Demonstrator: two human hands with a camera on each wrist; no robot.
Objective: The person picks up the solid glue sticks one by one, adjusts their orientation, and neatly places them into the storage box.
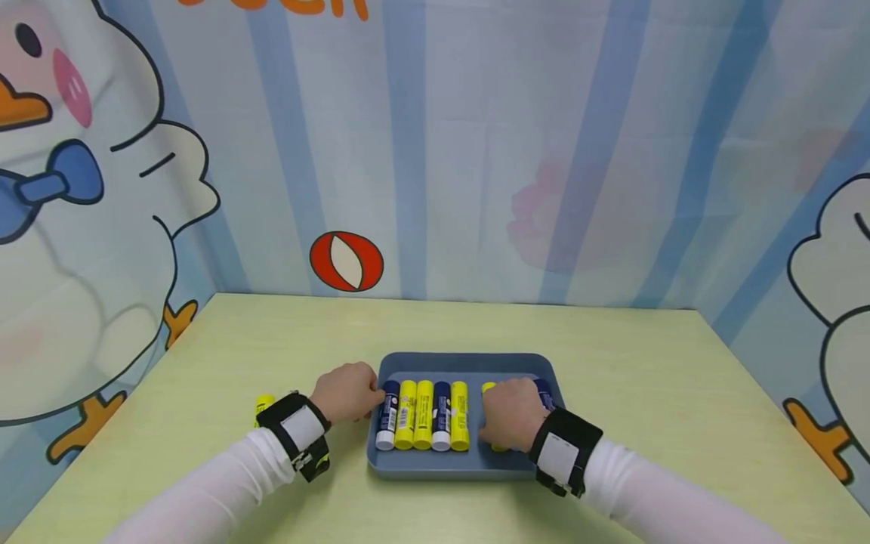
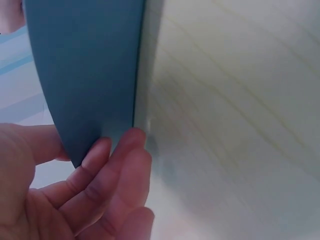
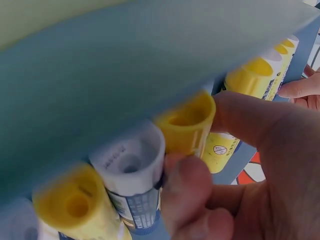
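A blue-grey tray (image 1: 462, 470) holds several glue sticks standing side by side in a row, some yellow (image 1: 424, 415) and some dark blue with white ends (image 1: 441, 415). At the tray's left side, my left hand (image 1: 347, 391) pinches the wall, thumb on the inner side and fingers outside it, as the left wrist view shows. My right hand (image 1: 513, 414) is inside the tray, right of a gap in the row. Between its thumb and fingers it pinches a yellow glue stick (image 3: 190, 122). Beside that one, a white-ended blue glue stick (image 3: 132, 165) touches or nearly touches my fingers.
A yellow stick (image 1: 263, 404) lies on the table left of the tray, partly behind my left wrist. The pale wooden table (image 1: 306, 332) ends at a printed curtain (image 1: 462, 151) at the back. Within the tray, my right hand covers part of the row.
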